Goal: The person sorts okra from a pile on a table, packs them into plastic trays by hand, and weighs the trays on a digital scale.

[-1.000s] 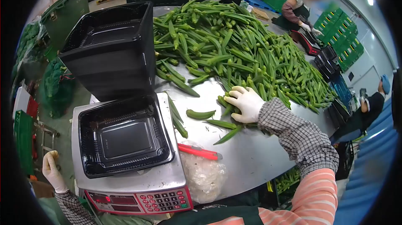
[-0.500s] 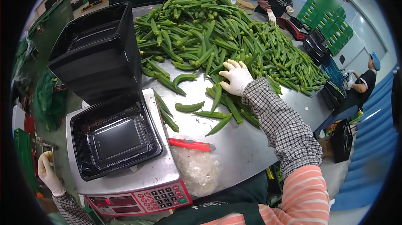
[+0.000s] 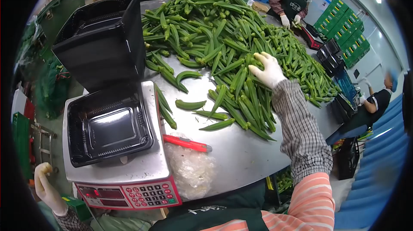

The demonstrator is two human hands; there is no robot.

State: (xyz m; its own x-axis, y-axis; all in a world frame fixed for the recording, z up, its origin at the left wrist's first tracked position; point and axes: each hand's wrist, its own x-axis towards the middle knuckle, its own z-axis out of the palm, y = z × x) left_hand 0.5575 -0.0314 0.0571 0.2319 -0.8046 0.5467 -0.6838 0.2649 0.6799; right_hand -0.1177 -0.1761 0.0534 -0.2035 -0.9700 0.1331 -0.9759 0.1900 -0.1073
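Observation:
My right hand [image 3: 269,71], in a white glove, rests on the near side of a large heap of okra [image 3: 223,37]. Its fingers are apart and bent over the pods, not closed round any. Below it, more okra pods [image 3: 249,106] lie loosely bunched on the metal table. My left hand [image 3: 47,188], gloved too, hangs at the lower left beside the scale [image 3: 129,194]; its fingers are curled together with nothing visible in them. On the scale's plate sits a black plastic tray [image 3: 114,125], with no okra in it.
A tall stack of black trays [image 3: 103,55] stands behind the scale. A red utility knife [image 3: 187,143] lies on a crumpled clear plastic bag [image 3: 191,171]. Two co-workers are at the far right, one by a second scale [image 3: 312,37]. Green crates [image 3: 340,24] are stacked behind.
My right hand has moved right and away from me over the heap, and the near pods have spread in a wider bunch. My left hand has dropped slightly. The view has shifted a little.

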